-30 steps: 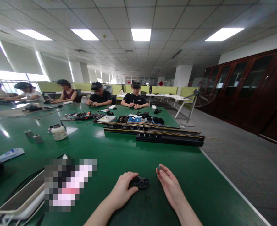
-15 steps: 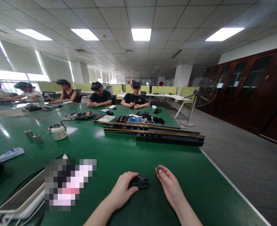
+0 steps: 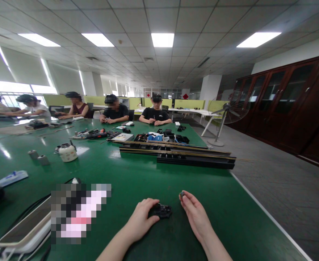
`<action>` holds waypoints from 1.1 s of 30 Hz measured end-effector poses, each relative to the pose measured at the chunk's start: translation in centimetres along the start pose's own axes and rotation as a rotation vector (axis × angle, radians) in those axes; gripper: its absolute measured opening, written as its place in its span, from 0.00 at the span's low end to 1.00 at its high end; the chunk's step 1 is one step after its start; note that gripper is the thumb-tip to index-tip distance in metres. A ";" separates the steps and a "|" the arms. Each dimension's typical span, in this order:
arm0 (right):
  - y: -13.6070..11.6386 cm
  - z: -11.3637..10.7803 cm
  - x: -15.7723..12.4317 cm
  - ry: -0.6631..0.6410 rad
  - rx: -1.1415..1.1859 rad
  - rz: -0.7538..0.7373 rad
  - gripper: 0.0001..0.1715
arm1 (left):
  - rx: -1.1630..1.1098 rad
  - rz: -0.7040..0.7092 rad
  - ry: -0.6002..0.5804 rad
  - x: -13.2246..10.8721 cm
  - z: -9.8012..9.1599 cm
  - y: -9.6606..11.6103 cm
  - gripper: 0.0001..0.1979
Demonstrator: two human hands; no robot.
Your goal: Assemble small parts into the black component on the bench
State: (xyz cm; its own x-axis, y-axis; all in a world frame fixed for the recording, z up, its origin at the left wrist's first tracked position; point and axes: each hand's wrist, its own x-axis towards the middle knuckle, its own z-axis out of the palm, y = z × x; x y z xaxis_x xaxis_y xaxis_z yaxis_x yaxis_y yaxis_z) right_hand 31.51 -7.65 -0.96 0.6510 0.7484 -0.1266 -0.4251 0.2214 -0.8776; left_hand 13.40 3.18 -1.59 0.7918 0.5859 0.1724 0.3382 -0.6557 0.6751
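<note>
My left hand (image 3: 143,216) is wrapped round the left end of a small black part (image 3: 163,211) with fine metal details on top; its exact kind does not show. The part rests on the green tabletop, fingers on its far side and thumb on its near side. To the right, my right hand (image 3: 196,214) pinches a small greyish-blue piece (image 3: 182,194) between thumb and fingertips, a little above the table. That piece is too small to name. A gap of bare green surface lies between the two hands.
Ahead lie long black rails (image 3: 196,162) with thin brass-coloured rods. Left are a phone-like device (image 3: 26,221) with cables, a white jar (image 3: 67,152) and two grey cylinders (image 3: 43,160). Several people sit across the green table (image 3: 137,181). A fan (image 3: 226,108) stands right.
</note>
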 end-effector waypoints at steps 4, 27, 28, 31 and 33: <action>0.3 0.0 0.1 -0.010 -0.038 -0.012 0.25 | -0.006 -0.001 0.002 0.0 0.0 0.0 0.21; 0.9 1.1 -1.0 -0.186 -0.595 -0.198 0.16 | 0.001 0.007 0.009 0.1 0.1 -0.2 0.21; 0.8 1.2 -1.2 -0.187 -0.636 -0.208 0.15 | 0.001 0.011 0.011 0.1 0.2 -0.2 0.21; 0.7 1.5 -1.7 -0.223 -0.711 -0.260 0.11 | 0.007 0.020 0.011 0.1 0.2 -0.3 0.21; 0.8 1.6 -1.8 -0.270 -0.747 -0.304 0.11 | 0.018 0.023 0.009 0.1 0.2 -0.3 0.21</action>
State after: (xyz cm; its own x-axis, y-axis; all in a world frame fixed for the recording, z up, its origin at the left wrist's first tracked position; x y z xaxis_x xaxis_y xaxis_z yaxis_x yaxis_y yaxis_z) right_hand 28.97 -7.85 -0.74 0.4571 0.8677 0.1953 0.3326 0.0369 -0.9423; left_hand 13.48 3.34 -1.97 0.7946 0.5753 0.1942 0.3296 -0.6773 0.6577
